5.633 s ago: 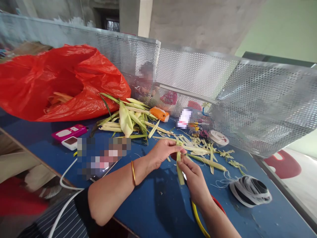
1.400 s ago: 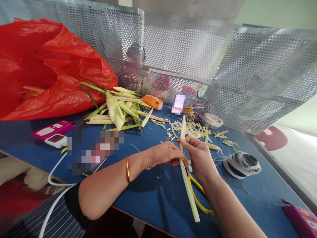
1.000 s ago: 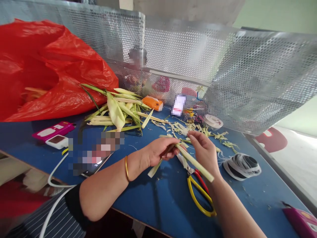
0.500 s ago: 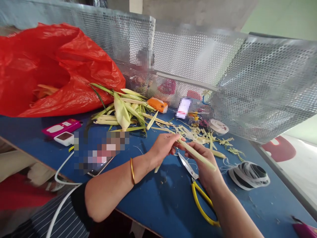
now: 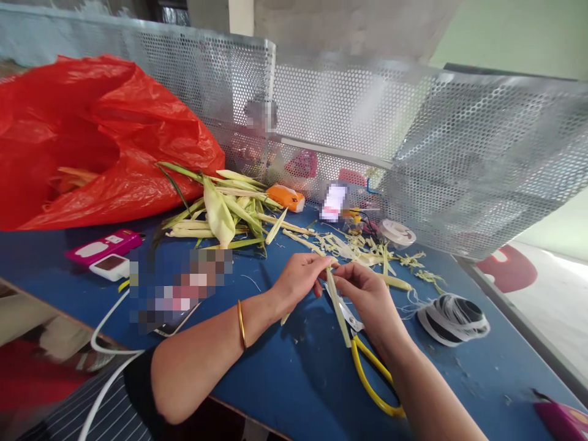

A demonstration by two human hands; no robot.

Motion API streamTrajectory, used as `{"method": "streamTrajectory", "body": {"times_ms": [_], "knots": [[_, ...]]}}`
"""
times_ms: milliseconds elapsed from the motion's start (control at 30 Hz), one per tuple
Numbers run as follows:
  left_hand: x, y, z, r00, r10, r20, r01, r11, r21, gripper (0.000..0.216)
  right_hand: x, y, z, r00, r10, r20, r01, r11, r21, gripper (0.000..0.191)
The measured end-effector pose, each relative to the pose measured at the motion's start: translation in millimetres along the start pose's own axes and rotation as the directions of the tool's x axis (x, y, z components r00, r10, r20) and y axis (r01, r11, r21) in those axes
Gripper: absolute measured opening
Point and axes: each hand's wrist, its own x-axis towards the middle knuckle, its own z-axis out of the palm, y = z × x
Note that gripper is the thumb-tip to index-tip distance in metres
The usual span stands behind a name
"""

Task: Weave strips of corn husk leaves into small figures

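Observation:
Between my hands is a pale green strip of corn husk (image 5: 339, 311), its free end hanging down toward me. My left hand (image 5: 303, 277), with a gold bangle on the wrist, is closed and pinches the strip near its upper end. Fingers bent and pressed together, my right hand (image 5: 367, 294) grips at the same spot from the other side; its fingertips are partly hidden. Under the strip lie scissors (image 5: 374, 373) with yellow handles, blades pointing away. Corn husks (image 5: 220, 214) are heaped beyond my left hand, and thin husk scraps (image 5: 353, 248) lie past my fingers.
A red plastic bag (image 5: 151, 135) fills the back left. A spool of thread (image 5: 454, 320) stands at the right, a roll of tape (image 5: 397, 233) behind it. Phones, a white cable (image 5: 98, 327) and an orange packet (image 5: 285, 198) lie about. Perforated metal panels (image 5: 340, 110) border the table.
The husk strip has swung from lying across my right hand to hanging down over the scissors. My right hand has turned and its fingers have come closer to my left fingertips.

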Motion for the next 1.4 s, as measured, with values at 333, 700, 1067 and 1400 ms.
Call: {"method": "streamTrajectory", "body": {"times_ms": [333, 700, 1067, 1400], "knots": [[4, 3, -5, 0.979, -0.142, 0.148, 0.164, 0.975, -0.150, 0.038, 7, 7, -11, 0.992, -0.017, -0.121, 0.003, 0.993, -0.120, 0.040], [-1, 2, -2, 0.933, -0.207, 0.294, 0.251, 0.960, -0.121, 0.036, 4, 4, -7, 0.992, 0.104, 0.077, -0.120, 0.961, 0.249, 0.040], [-3, -2, 0, 0.920, -0.146, 0.364, 0.155, 0.988, 0.004, 0.028, 1, 11, 0, 0.991, 0.126, -0.038, -0.098, 0.898, 0.428, 0.033], [1, -3, -4, 0.945, -0.221, 0.241, 0.286, 0.915, -0.285, 0.023, 14, 20, -7, 0.974, 0.050, -0.220, 0.006, 0.969, 0.247, 0.033]]}}
